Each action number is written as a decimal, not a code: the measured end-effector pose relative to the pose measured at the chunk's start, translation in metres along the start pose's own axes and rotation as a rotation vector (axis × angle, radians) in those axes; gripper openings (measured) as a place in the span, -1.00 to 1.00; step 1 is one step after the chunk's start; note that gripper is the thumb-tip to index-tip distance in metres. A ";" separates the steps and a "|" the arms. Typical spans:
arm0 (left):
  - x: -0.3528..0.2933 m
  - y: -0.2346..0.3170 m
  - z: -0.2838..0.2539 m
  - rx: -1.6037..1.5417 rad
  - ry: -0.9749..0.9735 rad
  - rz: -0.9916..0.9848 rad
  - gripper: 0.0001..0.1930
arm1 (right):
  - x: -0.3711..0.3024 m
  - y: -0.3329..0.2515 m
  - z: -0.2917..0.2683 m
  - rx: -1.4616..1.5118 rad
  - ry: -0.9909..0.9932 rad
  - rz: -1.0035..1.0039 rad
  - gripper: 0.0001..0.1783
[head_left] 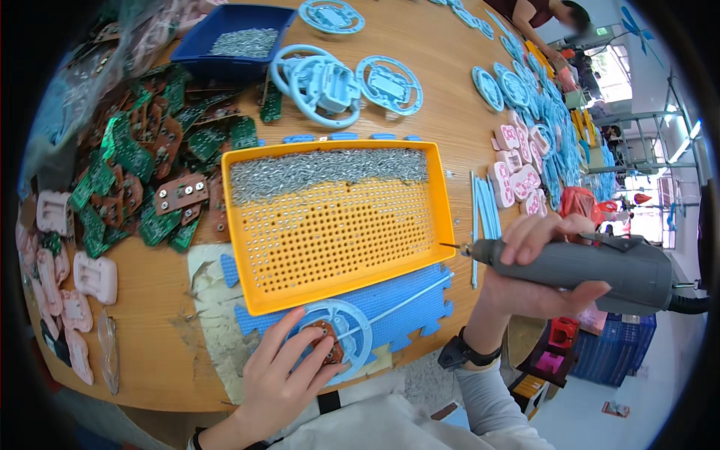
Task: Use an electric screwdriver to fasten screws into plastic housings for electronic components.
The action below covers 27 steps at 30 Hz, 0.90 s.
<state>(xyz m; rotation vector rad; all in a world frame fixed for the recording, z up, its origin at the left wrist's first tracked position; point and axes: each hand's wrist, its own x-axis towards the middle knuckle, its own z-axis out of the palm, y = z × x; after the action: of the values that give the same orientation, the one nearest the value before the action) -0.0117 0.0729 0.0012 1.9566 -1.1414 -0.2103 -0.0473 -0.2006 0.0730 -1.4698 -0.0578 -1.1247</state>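
In my right hand (541,251) is a grey electric screwdriver (592,271), held level with the fingers wrapped round its body. Its thin bit points left, at the right rim of a yellow perforated tray (337,292). Many small silver screws (330,171) are heaped along the tray's far side, and others stand in its holes. My left hand (286,369) has its fingertips pressed on a brown circuit board (330,346), partly hidden by them. The board lies in a light-blue toy steering wheel part (364,330) on a blue foam mat (409,309). A light-blue rod (409,296) extends from the wheel.
Green and brown circuit boards (161,161) are piled at left, near pale pink plastic shells (96,277). Further back stand a dark blue bin of screws (244,43) and more light-blue wheels (390,86). Pink parts (517,161) lie at right. Another person (536,26) works at the far side.
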 end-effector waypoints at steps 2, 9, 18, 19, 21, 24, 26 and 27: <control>-0.001 0.000 0.000 -0.016 -0.025 -0.022 -0.63 | -0.001 0.017 -0.001 -0.017 -0.045 -0.024 -0.12; 0.000 0.006 -0.001 -0.042 -0.065 -0.101 -0.59 | -0.008 0.034 -0.004 -0.099 -0.160 -0.014 0.04; -0.002 0.005 -0.001 -0.034 -0.089 -0.107 -0.58 | -0.011 0.041 -0.008 -0.046 -0.189 0.013 0.03; -0.002 0.005 -0.001 -0.036 -0.090 -0.108 -0.58 | -0.011 0.041 -0.009 -0.032 -0.175 0.004 0.02; -0.002 0.005 -0.001 -0.025 -0.076 -0.106 -0.57 | -0.012 0.039 -0.009 -0.066 -0.173 0.022 0.02; -0.003 0.005 -0.001 -0.022 -0.080 -0.107 -0.57 | -0.012 0.041 -0.011 -0.059 -0.190 0.017 0.02; -0.003 0.005 0.000 -0.021 -0.085 -0.108 -0.57 | -0.012 0.043 -0.011 -0.019 -0.207 -0.005 0.02; -0.003 0.005 0.000 -0.020 -0.088 -0.109 -0.57 | -0.012 0.043 -0.011 -0.003 -0.204 -0.010 0.02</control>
<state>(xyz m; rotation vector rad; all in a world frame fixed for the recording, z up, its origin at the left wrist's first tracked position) -0.0162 0.0742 0.0042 2.0106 -1.0850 -0.3671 -0.0337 -0.2140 0.0314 -1.5840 -0.2054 -0.9799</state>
